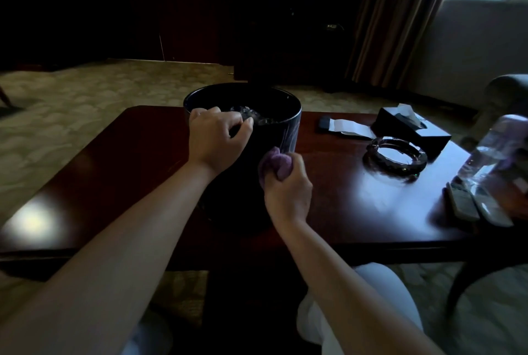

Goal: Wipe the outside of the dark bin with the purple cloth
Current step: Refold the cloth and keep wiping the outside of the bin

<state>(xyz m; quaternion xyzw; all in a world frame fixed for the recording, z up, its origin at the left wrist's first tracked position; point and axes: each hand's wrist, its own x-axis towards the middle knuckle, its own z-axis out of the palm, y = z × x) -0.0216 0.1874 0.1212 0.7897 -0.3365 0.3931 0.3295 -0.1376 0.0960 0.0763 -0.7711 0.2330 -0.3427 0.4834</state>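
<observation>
A dark round bin (283,114) stands upright on the middle of a glossy wooden table (357,206). Crumpled clear plastic lies inside it. My left hand (215,139) grips the bin's near rim, fingers curled over the edge. My right hand (287,186) is closed around a bunched purple cloth (275,162), which presses against the bin's near right side, below the rim. The lower front of the bin is hidden behind my forearms.
To the right on the table lie a glass ashtray (395,157), a black tissue box (411,127), a card with a dark object (344,126), a clear plastic bottle (491,152) and remote controls (477,204). An armchair (508,95) stands at far right.
</observation>
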